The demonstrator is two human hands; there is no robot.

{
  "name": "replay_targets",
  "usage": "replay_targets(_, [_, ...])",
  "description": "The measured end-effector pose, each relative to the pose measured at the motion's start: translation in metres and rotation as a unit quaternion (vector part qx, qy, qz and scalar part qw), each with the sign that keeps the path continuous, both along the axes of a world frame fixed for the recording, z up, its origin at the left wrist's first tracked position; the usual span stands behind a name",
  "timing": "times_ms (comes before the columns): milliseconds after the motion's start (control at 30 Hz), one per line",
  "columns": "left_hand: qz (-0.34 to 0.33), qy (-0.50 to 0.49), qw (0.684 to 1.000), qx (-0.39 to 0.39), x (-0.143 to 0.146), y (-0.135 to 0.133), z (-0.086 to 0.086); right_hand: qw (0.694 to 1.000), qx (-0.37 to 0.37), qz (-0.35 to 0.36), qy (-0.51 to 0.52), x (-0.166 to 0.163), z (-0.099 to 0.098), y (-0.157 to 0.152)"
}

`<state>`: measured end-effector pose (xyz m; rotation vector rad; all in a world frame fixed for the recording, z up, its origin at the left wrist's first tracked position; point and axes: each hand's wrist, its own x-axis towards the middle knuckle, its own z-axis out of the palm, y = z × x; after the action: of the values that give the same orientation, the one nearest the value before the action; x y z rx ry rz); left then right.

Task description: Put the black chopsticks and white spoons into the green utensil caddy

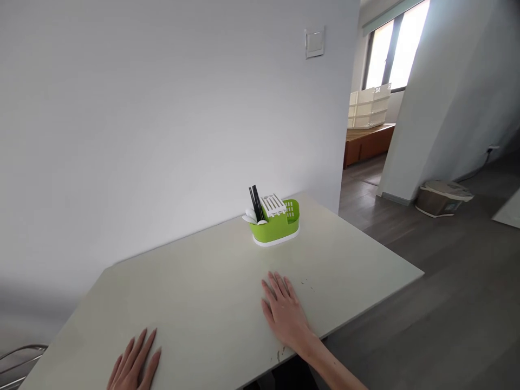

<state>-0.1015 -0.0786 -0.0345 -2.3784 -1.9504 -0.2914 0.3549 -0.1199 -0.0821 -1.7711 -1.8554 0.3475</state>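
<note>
My left hand (134, 364) lies on the table (195, 292) near its front left, fingers stretched out and holding nothing; its wrist is cut off by the bottom of the view. Flat on the tabletop, to the right, rests my right hand (284, 311) with its fingers spread and nothing in it. Beyond it, by the wall, stands a green utensil caddy (274, 229) on a white base. Black chopsticks (257, 203) and white spoons (251, 215) stand upright in its left end. A white slotted rack (273, 205) tops its middle.
A white wall (170, 119) with a light switch (314, 43) runs along the table's back edge. At the right, a lidded storage bin (441, 197) sits on the grey floor (406, 325). Part of a metal chair frame (24, 352) shows at lower left.
</note>
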Motion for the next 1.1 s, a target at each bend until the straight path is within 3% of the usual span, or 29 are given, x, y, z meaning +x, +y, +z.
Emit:
replay_targets(333, [-0.003,0.001,1.000,0.028,-0.002,-0.003,-0.013,0.999,0.016,-0.014,-0.044,0.000,-0.003,-0.005])
replay_targets(533, [-0.008,-0.001,0.999,0.050,-0.001,-0.006,-0.020,0.997,0.060,-0.024,-0.045,-0.001,-0.027,-0.003])
replay_targets(667, [-0.013,-0.001,0.998,0.064,-0.001,-0.009,-0.024,0.998,0.065,-0.021,-0.017,0.018,-0.040,0.009])
replay_targets(767, [-0.021,0.000,0.997,0.078,-0.002,-0.009,-0.027,0.991,0.091,-0.097,0.001,0.052,-0.029,0.031])
replay_targets(933, [-0.026,-0.004,0.995,0.093,-0.003,-0.009,-0.033,0.973,0.101,-0.197,-0.070,0.113,0.010,0.085])
replay_targets(1100, [-0.029,-0.006,0.995,0.091,-0.002,-0.011,-0.034,0.975,0.054,-0.164,-0.142,0.140,0.011,0.120])
